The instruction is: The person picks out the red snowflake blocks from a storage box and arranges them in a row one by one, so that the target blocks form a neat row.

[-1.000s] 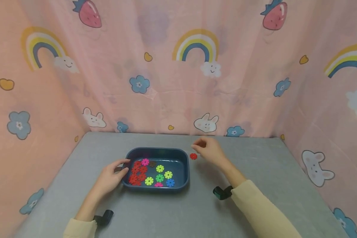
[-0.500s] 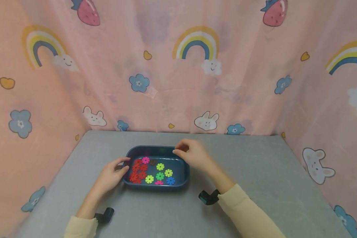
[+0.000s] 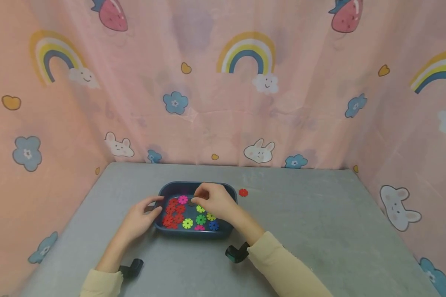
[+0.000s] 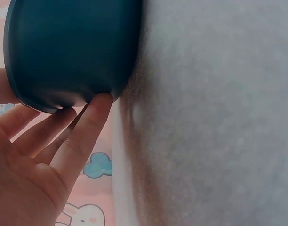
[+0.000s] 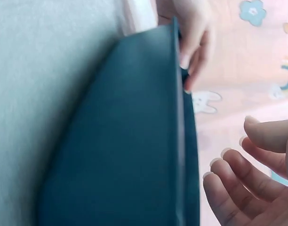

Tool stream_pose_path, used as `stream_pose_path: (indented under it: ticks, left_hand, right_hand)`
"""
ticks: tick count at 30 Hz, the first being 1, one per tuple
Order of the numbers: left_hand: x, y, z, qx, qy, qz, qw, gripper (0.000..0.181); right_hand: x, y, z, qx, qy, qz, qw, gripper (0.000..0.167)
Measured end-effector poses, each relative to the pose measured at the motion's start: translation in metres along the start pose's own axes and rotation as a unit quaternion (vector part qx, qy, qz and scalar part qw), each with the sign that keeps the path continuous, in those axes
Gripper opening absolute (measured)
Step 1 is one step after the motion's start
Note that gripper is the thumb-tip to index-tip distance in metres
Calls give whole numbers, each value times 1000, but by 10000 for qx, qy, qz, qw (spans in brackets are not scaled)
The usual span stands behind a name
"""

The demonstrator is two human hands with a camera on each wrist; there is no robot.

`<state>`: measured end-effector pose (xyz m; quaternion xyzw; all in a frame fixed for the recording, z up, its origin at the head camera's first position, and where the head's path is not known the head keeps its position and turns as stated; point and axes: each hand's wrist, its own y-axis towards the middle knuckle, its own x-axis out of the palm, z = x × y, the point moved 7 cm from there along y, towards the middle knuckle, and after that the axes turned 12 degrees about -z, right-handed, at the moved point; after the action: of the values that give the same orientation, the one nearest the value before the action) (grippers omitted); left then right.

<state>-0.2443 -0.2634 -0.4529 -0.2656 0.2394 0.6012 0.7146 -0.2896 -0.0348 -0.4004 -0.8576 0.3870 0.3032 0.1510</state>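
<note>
"First entry?"
"Tray, dark blue, on a grey table. Left hand grips its left end at the rim."
"Contents?"
"Notched discs: a cluster of red discs, left; farther right, yellow discs, green disc, blue disc."
"Right hand?"
"Above the tray, fingers loosely bent, thumb slightly apart, holding nothing."
"Outside?"
"Single red disc, on the table, near the tray's far right corner."

Two yellow discs in the tray partly hidden behind the right hand
</note>
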Motion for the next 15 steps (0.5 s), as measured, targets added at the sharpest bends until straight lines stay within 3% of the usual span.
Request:
stream_pose_path:
  ticks: [15]
  left_hand:
    - [-2, 2, -2, 289, -97, 37, 9995, 38]
  right_hand:
    - [60, 38, -15, -45, -204, -856, 9961, 20]
